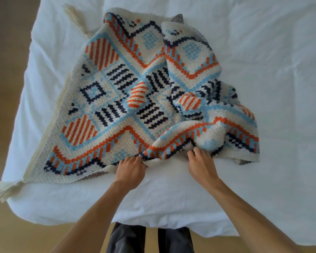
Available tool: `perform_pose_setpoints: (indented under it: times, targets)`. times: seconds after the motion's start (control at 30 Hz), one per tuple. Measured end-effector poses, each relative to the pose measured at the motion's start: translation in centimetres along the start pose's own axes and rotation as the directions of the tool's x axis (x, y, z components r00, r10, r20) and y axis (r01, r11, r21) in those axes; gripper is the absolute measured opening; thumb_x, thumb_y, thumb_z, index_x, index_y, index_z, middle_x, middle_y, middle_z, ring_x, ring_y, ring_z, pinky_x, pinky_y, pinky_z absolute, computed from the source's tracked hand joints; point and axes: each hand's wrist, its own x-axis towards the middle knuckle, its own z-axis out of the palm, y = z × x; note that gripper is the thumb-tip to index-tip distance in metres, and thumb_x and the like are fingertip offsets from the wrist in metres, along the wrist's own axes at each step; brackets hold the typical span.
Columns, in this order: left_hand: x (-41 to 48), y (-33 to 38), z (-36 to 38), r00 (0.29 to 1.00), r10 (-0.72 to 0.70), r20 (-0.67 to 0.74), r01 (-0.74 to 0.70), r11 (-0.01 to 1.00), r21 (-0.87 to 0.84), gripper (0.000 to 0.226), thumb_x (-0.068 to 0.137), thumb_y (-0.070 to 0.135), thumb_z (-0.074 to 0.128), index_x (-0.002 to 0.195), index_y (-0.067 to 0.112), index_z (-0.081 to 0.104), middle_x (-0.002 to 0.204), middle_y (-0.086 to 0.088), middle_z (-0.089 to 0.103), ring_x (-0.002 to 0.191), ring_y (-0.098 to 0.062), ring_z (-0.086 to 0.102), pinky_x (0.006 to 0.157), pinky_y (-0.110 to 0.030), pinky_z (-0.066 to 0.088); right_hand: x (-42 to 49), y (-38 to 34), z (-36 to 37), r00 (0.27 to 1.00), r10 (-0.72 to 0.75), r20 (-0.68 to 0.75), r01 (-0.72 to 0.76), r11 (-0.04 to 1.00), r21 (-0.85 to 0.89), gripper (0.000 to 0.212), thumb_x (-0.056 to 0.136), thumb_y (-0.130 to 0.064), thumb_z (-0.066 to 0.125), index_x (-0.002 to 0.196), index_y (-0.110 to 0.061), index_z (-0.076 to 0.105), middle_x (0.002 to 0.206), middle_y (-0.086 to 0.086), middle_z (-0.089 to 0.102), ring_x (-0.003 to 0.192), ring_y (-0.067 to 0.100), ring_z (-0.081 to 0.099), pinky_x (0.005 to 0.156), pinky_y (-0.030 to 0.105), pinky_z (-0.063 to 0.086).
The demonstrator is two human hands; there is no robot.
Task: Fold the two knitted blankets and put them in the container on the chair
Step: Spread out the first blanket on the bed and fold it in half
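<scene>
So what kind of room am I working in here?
Probably a bedroom: the knitted blanket lies on a bed covered in a white sheet, with bare tan floor beside it. No chair or container is in view.

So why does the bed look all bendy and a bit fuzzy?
Head view: the wide-angle lens bows the white bed outward at its edges; soft, even light, no glare; faint shadows under the hands; the knitted blanket is slightly soft, and the tassel looks blurrier.

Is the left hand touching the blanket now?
Touching. The head view shows the left hand with its fingers curled into the near edge of the blanket, gripping the fabric on the bed.
</scene>
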Motion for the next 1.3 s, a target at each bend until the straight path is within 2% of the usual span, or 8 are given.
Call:
perform_pose_setpoints:
  times: [0.2,0.27,0.43,0.57,0.8,1.0,1.17,1.3]
  targets:
    - [-2.2,1.6,1.6,0.941,0.081,0.329,-0.129,0.983,0.127,0.037,0.095,0.032,0.032,0.12,0.01,0.048,0.126,-0.01,0.052,0.116,-0.028,0.046,0.095,-0.04,0.04,-8.8,4.2,2.4,1.0,0.0,0.011,0.0,1.0,0.01,0.021,0.069,-0.005,0.041,0.059,-0.005,0.06,0.058,0.011,0.057,0.052,0.028,0.058,0.052,0.033,0.048]
    - [-2.4,2.8,2.3,0.943,0.124,0.309,-0.178,0.972,0.152,0.038,0.092,0.03,0.036,0.124,0.011,0.042,0.128,-0.011,0.046,0.117,-0.028,0.043,0.096,-0.039,0.04,-9.3,4.2,2.1,1.0,0.005,-0.02,-0.005,1.0,0.019,0.011,0.064,-0.003,0.049,0.066,-0.005,0.06,0.064,0.01,0.056,0.057,0.028,0.056,0.054,0.034,0.046]
    - [-3.4,5.5,4.3,0.961,0.181,0.21,-0.236,0.931,0.279,0.052,0.088,0.022,0.05,0.134,0.017,0.027,0.131,-0.01,0.033,0.115,-0.03,0.038,0.088,-0.042,0.042,-9.4,1.3,2.1,0.99,-0.134,0.035,0.13,0.987,0.091,0.052,0.052,-0.01,0.07,0.104,-0.012,0.062,0.095,0.01,0.058,0.083,0.028,0.056,0.068,0.038,0.049]
    - [-3.1,5.9,4.7,0.972,0.166,0.169,-0.214,0.92,0.33,0.059,0.086,0.006,0.055,0.136,0.016,0.026,0.136,-0.012,0.031,0.116,-0.031,0.039,0.084,-0.039,0.046,-8.3,1.8,2.2,0.993,-0.083,-0.087,0.094,0.985,0.141,0.024,0.06,0.009,0.073,0.081,-0.003,0.068,0.078,0.012,0.064,0.07,0.027,0.063,0.059,0.034,0.054]
    - [-4.2,7.9,5.4,0.948,0.191,0.253,-0.261,0.923,0.281,0.053,0.088,0.003,0.047,0.137,0.016,0.031,0.141,-0.013,0.031,0.122,-0.028,0.039,0.095,-0.038,0.043,-10.2,3.5,2.4,0.994,-0.044,-0.101,0.064,0.976,0.21,0.024,0.053,0.01,0.074,0.068,-0.006,0.063,0.064,0.007,0.058,0.056,0.024,0.058,0.05,0.031,0.049]
    - [-5.0,11.1,5.9,0.923,0.075,0.377,-0.19,0.941,0.279,0.049,0.088,0.01,0.045,0.136,0.012,0.033,0.14,-0.012,0.034,0.126,-0.029,0.037,0.098,-0.04,0.041,-13.0,4.8,1.5,0.989,-0.132,-0.064,0.146,0.937,0.317,0.018,0.066,-0.003,0.058,0.081,-0.009,0.065,0.08,0.004,0.062,0.071,0.023,0.058,0.063,0.031,0.051]
    - [-3.8,16.2,5.3,0.918,0.202,0.34,-0.252,0.962,0.109,0.04,0.093,0.012,0.038,0.133,0.012,0.036,0.137,-0.013,0.037,0.126,-0.03,0.037,0.098,-0.039,0.041,-11.1,10.3,-1.0,0.974,0.147,-0.172,-0.1,0.961,0.256,0.027,0.063,0.012,0.06,0.085,-0.005,0.064,0.086,0.011,0.06,0.077,0.03,0.057,0.065,0.038,0.046]
    - [-3.1,21.7,5.3,0.906,0.326,0.268,-0.361,0.928,0.09,0.04,0.093,0.013,0.041,0.132,0.012,0.035,0.127,-0.011,0.039,0.113,-0.029,0.041,0.089,-0.038,0.043,-8.4,13.7,-1.2,0.974,0.221,-0.046,-0.216,0.972,0.093,0.035,0.073,0.001,0.066,0.107,-0.004,0.063,0.113,0.015,0.061,0.104,0.035,0.057,0.082,0.044,0.047]
